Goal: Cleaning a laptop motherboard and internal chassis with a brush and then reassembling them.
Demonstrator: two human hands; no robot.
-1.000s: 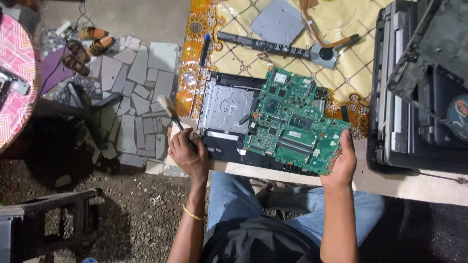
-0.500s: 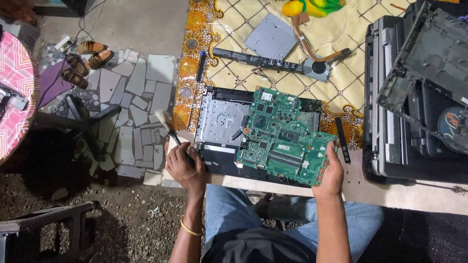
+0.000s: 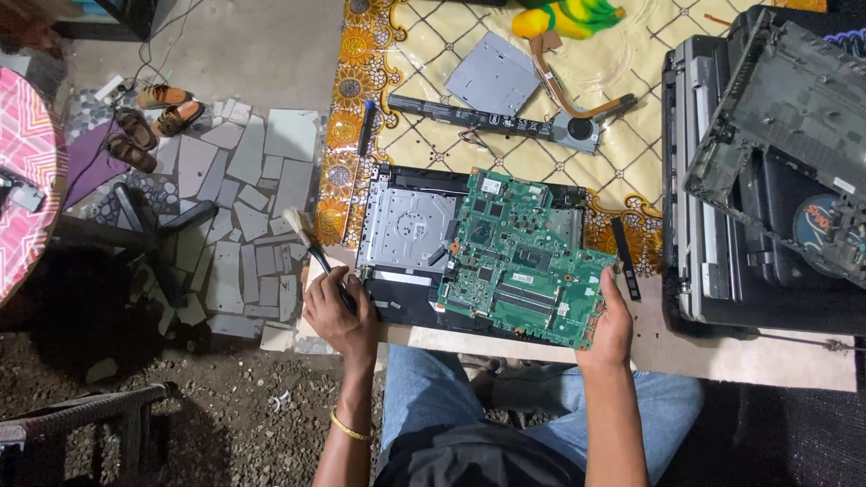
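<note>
Green circuit board (image 3: 523, 261) lies tilted across an opened black laptop base (image 3: 406, 302) on the worktop (image 3: 758, 356), covering the base's right half. The person's right hand (image 3: 612, 326) grips the board at its lower right corner, thumb on top and fingers curled under the edge, so the grip is closed on the board. The left hand (image 3: 338, 311) is closed around the dark handle of a small brush (image 3: 308, 243); the pale bristles point up and away to the left, just off the base's left edge and clear of the board. A silver metal plate (image 3: 408, 230) shows in the left half of the base, bare beside the board.

Farther up, on the yellow patterned cloth (image 3: 361, 108), lie a long black battery bar (image 3: 460, 115), a grey flat panel (image 3: 493, 79) and a round fan with copper pipes (image 3: 577, 128). A narrow black strip (image 3: 624, 257) rests just right of the board. Well to the right stands a stack of dark laptop shells (image 3: 776, 180), one of them tilted on top. A pair of sandals (image 3: 153, 113) sits on the broken-tile floor to the left.
</note>
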